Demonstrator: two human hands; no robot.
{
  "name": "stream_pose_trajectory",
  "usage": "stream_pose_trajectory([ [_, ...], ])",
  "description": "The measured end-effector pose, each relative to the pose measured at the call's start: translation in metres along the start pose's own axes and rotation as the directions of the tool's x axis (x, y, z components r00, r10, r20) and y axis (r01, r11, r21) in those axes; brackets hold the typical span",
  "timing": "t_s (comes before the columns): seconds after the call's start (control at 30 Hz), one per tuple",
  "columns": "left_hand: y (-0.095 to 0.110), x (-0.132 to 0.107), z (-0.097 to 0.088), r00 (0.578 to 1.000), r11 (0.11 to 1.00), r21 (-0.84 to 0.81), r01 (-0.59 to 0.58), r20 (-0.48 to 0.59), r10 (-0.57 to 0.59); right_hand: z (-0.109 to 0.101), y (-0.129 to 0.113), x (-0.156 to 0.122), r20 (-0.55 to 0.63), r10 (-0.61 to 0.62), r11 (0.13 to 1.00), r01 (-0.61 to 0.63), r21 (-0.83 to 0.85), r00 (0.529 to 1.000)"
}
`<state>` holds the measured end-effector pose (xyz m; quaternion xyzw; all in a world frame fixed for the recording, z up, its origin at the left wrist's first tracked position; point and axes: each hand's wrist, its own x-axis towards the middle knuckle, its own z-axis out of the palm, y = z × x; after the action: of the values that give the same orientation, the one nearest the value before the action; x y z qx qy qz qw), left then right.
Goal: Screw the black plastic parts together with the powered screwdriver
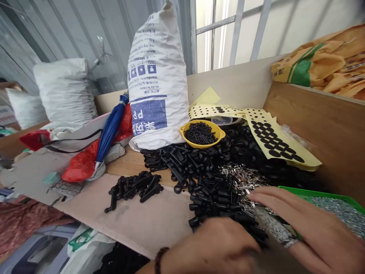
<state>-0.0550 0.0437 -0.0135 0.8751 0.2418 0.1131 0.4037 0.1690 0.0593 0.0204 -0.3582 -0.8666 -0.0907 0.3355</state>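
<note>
My left hand (218, 245), with a dark bracelet at the wrist, is low in the view with its fingers curled in. What it holds, if anything, is hidden, and a brownish blur lies just right of it. In front of it spreads a pile of black plastic parts (212, 194), some tube-shaped. Over on the right, my right hand (310, 224) reaches out with its fingers apart, fingertips at a heap of small shiny metal pieces (242, 179). Between the hands shows a grey speckled object (272, 224) that I cannot name. A separate small group of black parts (134, 186) lies to the left.
Behind the pile sits a yellow basket (184, 131) of small black pieces, beside a tall white sack (156, 76). A green tray (339, 196) of small metal bits is at the right, near yellow sheets with black dots (265, 140). A blue umbrella (112, 121) leans at left.
</note>
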Motion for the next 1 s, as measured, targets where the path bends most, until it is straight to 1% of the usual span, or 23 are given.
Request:
stream_pose_trajectory([
  [0.03, -0.01, -0.005, -0.022, 0.991, 0.993, 0.076, 0.088, -0.11, -0.08, 0.006, 0.003, -0.003, 0.007, -0.016, 0.999, 0.016, -0.034, 1.0],
  [0.07, -0.02, -0.011, -0.042, 0.945, 0.927, 0.273, 0.258, -0.273, -0.183, 0.01, 0.005, -0.006, 0.013, -0.031, 0.998, 0.032, -0.06, 0.999],
  [0.1, -0.03, -0.017, -0.057, 0.899, 0.804, 0.446, 0.394, -0.369, -0.236, 0.013, 0.008, -0.007, 0.015, -0.04, 0.996, 0.041, -0.084, 0.999],
  [0.13, -0.039, -0.022, -0.069, 0.88, 0.752, 0.492, 0.439, -0.402, -0.251, 0.015, 0.01, -0.008, 0.015, -0.043, 0.994, 0.044, -0.102, 0.999],
  [0.17, -0.048, -0.026, -0.077, 0.874, 0.723, 0.519, 0.456, -0.414, -0.254, 0.016, 0.012, -0.009, 0.015, -0.034, 0.992, 0.035, -0.117, 0.999],
  [0.23, -0.063, -0.03, -0.083, 0.879, 0.681, 0.571, 0.458, -0.403, -0.253, 0.02, 0.014, -0.013, 0.02, 0.017, 0.989, -0.014, -0.147, 1.0],
  [0.3, -0.076, -0.03, -0.082, 0.893, 0.651, 0.618, 0.441, -0.377, -0.247, 0.026, 0.016, -0.02, 0.038, 0.085, 0.982, -0.077, -0.173, 0.996],
  [0.37, -0.085, -0.028, -0.081, 0.905, 0.628, 0.654, 0.421, -0.351, -0.242, 0.034, 0.017, -0.028, 0.059, 0.136, 0.973, -0.122, -0.197, 0.989],
  [0.43, -0.089, -0.026, -0.082, 0.912, 0.613, 0.677, 0.408, -0.332, -0.241, 0.042, 0.02, -0.036, 0.095, 0.173, 0.965, -0.149, -0.215, 0.98],
  [0.53, -0.086, -0.021, -0.087, 0.914, 0.602, 0.689, 0.405, -0.323, -0.245, 0.051, 0.026, -0.04, 0.161, 0.24, 0.945, -0.192, -0.265, 0.957],
  [0.63, -0.073, -0.013, -0.092, 0.922, 0.617, 0.685, 0.386, -0.311, -0.232, 0.059, 0.033, -0.034, 0.235, 0.327, 0.911, -0.239, -0.337, 0.915],
  [0.7, -0.064, -0.007, -0.093, 0.933, 0.645, 0.676, 0.356, -0.298, -0.202, 0.064, 0.037, -0.026, 0.273, 0.359, 0.899, -0.251, -0.36, 0.892],
  [0.83, -0.057, 0.004, -0.091, 0.95, 0.705, 0.647, 0.291, -0.284, -0.131, 0.074, 0.044, -0.011, 0.294, 0.405, 0.874, -0.273, -0.401, 0.866],
  [1.0, -0.057, 0.018, -0.089, 0.957, 0.749, 0.611, 0.257, -0.267, -0.112, 0.085, 0.053, -0.001, 0.301, 0.447, 0.846, -0.29, -0.446, 0.842],
])
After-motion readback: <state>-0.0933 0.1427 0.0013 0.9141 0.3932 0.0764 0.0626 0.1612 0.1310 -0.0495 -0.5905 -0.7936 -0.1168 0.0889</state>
